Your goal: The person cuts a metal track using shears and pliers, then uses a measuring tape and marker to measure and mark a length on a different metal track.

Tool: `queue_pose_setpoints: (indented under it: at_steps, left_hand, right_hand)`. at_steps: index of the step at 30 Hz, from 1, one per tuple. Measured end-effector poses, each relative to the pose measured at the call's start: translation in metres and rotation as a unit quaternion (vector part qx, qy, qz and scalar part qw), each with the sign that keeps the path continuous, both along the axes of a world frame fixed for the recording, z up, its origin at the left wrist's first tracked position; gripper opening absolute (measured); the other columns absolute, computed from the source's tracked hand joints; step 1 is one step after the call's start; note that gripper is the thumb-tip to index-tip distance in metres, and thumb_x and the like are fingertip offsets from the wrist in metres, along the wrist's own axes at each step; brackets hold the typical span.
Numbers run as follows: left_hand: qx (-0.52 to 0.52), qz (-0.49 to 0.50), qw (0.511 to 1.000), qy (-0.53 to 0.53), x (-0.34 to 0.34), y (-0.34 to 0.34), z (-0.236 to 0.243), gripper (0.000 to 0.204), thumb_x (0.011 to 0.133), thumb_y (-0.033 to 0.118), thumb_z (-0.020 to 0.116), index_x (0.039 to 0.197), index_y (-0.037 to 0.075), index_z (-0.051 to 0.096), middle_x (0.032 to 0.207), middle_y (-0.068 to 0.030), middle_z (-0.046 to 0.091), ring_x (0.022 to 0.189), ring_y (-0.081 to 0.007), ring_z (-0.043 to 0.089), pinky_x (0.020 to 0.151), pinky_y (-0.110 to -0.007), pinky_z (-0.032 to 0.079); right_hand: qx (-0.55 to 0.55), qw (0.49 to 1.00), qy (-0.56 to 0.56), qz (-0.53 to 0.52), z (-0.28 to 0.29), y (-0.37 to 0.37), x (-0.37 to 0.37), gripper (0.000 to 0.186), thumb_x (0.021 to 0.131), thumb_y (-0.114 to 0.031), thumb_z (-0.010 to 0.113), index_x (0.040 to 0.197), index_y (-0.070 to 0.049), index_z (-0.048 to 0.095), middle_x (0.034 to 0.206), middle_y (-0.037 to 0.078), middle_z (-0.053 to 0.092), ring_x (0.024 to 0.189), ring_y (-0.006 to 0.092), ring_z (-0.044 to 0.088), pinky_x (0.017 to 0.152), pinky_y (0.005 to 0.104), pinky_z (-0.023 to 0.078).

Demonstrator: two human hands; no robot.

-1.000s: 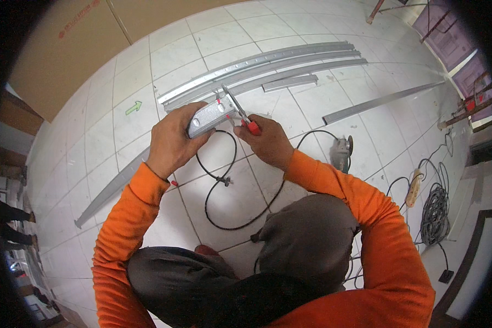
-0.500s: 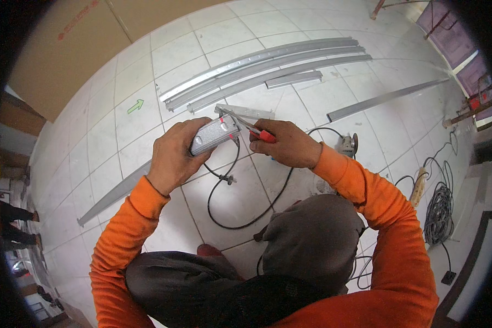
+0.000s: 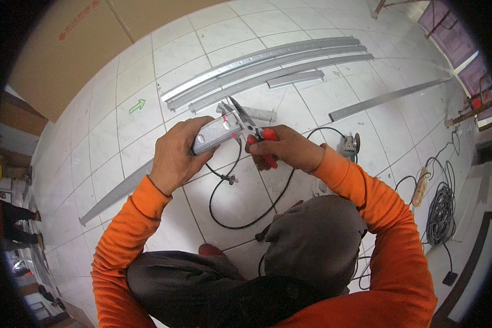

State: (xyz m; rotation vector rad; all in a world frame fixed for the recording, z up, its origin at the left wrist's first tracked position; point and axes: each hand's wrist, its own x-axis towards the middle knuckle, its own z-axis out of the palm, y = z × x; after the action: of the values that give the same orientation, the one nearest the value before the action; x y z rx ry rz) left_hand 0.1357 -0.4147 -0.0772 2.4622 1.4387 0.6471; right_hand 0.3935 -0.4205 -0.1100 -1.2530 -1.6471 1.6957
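Note:
My left hand (image 3: pixel 177 147) is closed around a short silver metal channel (image 3: pixel 208 136), which has slots and red marks near its right end. My right hand (image 3: pixel 292 147) grips red-handled metal snips (image 3: pixel 270 136); their blades are by the channel's right end, pointing up and away from me. Whether they touch the metal is unclear. Behind the channel, another short metal piece (image 3: pixel 265 115) shows. A black cable (image 3: pixel 240 224) loops on the tiles below my hands and leads to an angle grinder (image 3: pixel 349 145) at the right.
Long metal channels (image 3: pixel 257 54) lie ahead, with single rails (image 3: pixel 388 95) to either side. Cardboard (image 3: pixel 65 49) is at upper left, red-brown metal frames (image 3: pixel 459 120) at the right, coiled cable (image 3: pixel 440 216) and a power strip (image 3: pixel 421 186) at lower right. Another person's legs (image 3: pixel 19 221) show at far left.
Since a second ago, both hands have shifted right and down with the channel and snips. In the last half second the snips' red handles have spread apart in my right hand.

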Motion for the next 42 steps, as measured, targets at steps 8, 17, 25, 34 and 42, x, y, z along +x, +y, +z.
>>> queue_pose_setpoints:
  at_steps: [8, 17, 25, 34, 42]
  left_hand:
    - [-0.02, -0.025, 0.999, -0.014, -0.001, 0.0, 0.001, 0.05, 0.072, 0.017, 0.08, 0.119, 0.007, 0.064, 0.107, -0.0153, 0.069, 0.095, -0.031, 0.069, 0.084, -0.036, 0.055]
    - [-0.016, -0.034, 0.999, -0.015, -0.002, 0.001, 0.002, 0.048, 0.074, 0.018, 0.078, 0.119, 0.009, 0.064, 0.106, -0.0154, 0.069, 0.095, -0.0319, 0.069, 0.084, -0.036, 0.055]
    - [-0.032, -0.029, 0.999, -0.011, -0.001, 0.0, 0.001, 0.047, 0.074, 0.018, 0.078, 0.119, 0.01, 0.064, 0.107, -0.0146, 0.069, 0.095, -0.0325, 0.068, 0.084, -0.037, 0.054]
    - [-0.042, -0.037, 0.998, -0.022, -0.002, -0.001, 0.0, 0.047, 0.075, 0.017, 0.077, 0.119, 0.009, 0.065, 0.106, -0.0156, 0.069, 0.095, -0.0326, 0.068, 0.084, -0.037, 0.054]
    - [-0.061, -0.027, 0.998, -0.009, -0.001, -0.003, 0.004, 0.047, 0.075, 0.018, 0.077, 0.119, 0.009, 0.064, 0.106, -0.0155, 0.069, 0.094, -0.0328, 0.068, 0.084, -0.037, 0.054]
  right_hand:
    - [0.076, 0.991, -0.106, -0.007, 0.006, -0.003, -0.001, 0.032, 0.09, -0.034, 0.062, 0.093, -0.002, 0.062, 0.071, 0.009, 0.062, 0.065, 0.0187, 0.064, 0.065, 0.0339, 0.051]
    - [0.104, 0.982, -0.151, 0.04, 0.016, -0.003, -0.001, 0.033, 0.093, -0.033, 0.058, 0.092, -0.001, 0.061, 0.079, 0.015, 0.062, 0.07, 0.0274, 0.064, 0.068, 0.0391, 0.051]
    - [0.121, 0.973, -0.196, 0.001, 0.015, -0.008, -0.001, 0.026, 0.093, -0.028, 0.057, 0.096, -0.003, 0.061, 0.093, 0.019, 0.061, 0.086, 0.0378, 0.063, 0.078, 0.0452, 0.05]
    - [0.256, 0.938, -0.218, 0.08, 0.014, -0.01, 0.001, 0.024, 0.093, -0.025, 0.056, 0.097, -0.002, 0.061, 0.099, 0.02, 0.06, 0.087, 0.0382, 0.062, 0.078, 0.0463, 0.05]
    - [0.212, 0.953, -0.218, -0.001, 0.008, -0.013, -0.006, 0.032, 0.094, -0.032, 0.055, 0.09, -0.001, 0.062, 0.088, 0.023, 0.064, 0.085, 0.042, 0.063, 0.077, 0.0482, 0.05]
